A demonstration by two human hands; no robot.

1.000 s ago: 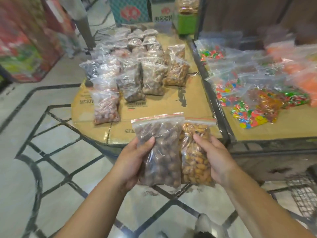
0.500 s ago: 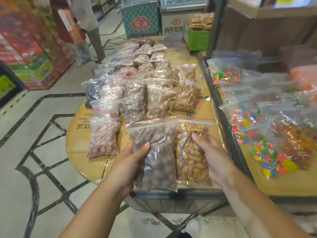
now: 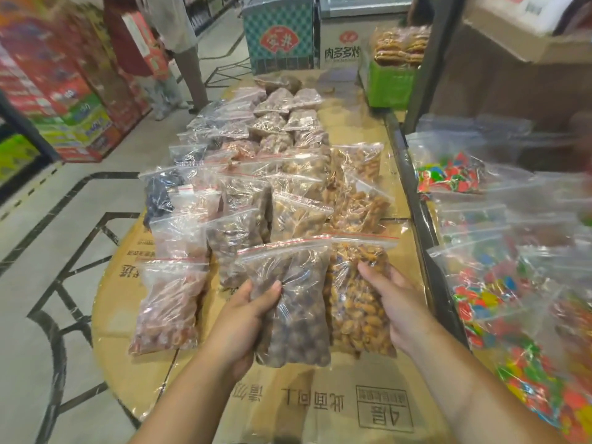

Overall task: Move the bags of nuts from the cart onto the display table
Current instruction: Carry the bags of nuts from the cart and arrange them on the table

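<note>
Left hand (image 3: 238, 318) grips dark-nut bag (image 3: 294, 315), right hand (image 3: 397, 302) golden-nut bag (image 3: 355, 302) — over printed cardboard (image 3: 346, 408) (text inverted).

bags of bright sweets (image 3: 487, 283) fill a table on the right. stacked red and green cartons (image 3: 64, 100) line the left aisle. beyond stand a teal box (image 3: 278, 36), a green crate (image 3: 389, 86) of biscuits, and a person's legs (image 3: 189, 75).

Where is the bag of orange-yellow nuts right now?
In the head view, right hand holds the orange-yellow nut bag above the cardboard-covered table, beside the brown nut bag in the left hand.
</note>
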